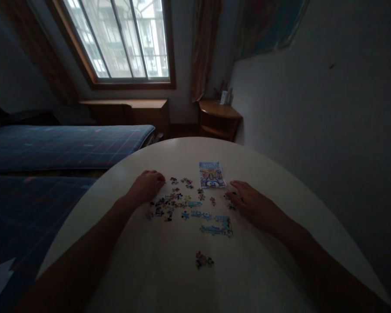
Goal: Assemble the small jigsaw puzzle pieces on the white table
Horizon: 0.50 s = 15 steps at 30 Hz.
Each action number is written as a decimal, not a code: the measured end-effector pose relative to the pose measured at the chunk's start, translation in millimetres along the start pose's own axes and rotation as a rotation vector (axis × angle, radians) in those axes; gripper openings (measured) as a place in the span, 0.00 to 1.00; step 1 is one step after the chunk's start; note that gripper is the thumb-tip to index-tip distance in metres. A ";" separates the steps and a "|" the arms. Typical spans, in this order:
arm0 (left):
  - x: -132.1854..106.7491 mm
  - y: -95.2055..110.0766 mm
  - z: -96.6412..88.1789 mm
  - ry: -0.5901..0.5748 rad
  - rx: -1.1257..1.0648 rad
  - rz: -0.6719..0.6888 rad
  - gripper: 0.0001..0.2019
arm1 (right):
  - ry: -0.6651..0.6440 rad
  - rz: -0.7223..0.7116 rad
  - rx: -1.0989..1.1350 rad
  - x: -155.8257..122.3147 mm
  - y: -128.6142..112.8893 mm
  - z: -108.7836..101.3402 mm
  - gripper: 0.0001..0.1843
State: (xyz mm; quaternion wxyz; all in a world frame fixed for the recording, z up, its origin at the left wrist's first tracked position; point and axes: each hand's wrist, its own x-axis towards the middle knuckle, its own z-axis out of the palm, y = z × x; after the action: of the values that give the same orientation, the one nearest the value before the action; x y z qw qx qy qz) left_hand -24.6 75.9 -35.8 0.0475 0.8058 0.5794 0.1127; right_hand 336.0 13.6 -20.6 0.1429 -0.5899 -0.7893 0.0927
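My left hand (pixel 147 186) rests on the table at the left of the loose jigsaw pieces (pixel 172 201). Its fingers are curled together, and whatever may be under the fingertips is too dark to make out. On the right, my right hand (pixel 246 200) lies over a few dark puzzle pieces (pixel 230 206), thumb and fingers apart. Between the hands are a joined blue puzzle section (pixel 217 228) and a smaller joined strip (pixel 201 214). A colourful picture sheet (pixel 211 174) lies beyond them. Closer to me sits a small cluster of pieces (pixel 203 260).
The round white table (pixel 156 269) has its curved edge at the far side and right. A bed with a blue plaid cover (pixel 68 145) stands to the left. Behind are a wooden desk (pixel 143 104), a corner shelf (pixel 220 108) and a barred window (pixel 124 39).
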 end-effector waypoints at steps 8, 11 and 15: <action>17.9 6.4 -25.4 -0.200 -0.024 0.182 0.10 | 0.035 -0.003 0.004 -2.2 -2.8 3.3 0.29; 17.3 7.5 -28.7 -0.227 -0.011 0.178 0.13 | 0.012 0.006 0.010 -2.4 -4.9 2.0 0.29; 18.7 3.4 -29.8 -0.261 0.006 0.174 0.14 | 0.012 0.012 0.016 -1.8 -4.6 1.7 0.29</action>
State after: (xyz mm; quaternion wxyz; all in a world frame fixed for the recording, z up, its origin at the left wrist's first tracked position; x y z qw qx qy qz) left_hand -22.8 90.9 -3.8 0.1102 0.8610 0.4965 0.0091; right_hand 331.7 10.6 -21.0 0.1519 -0.5942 -0.7840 0.0962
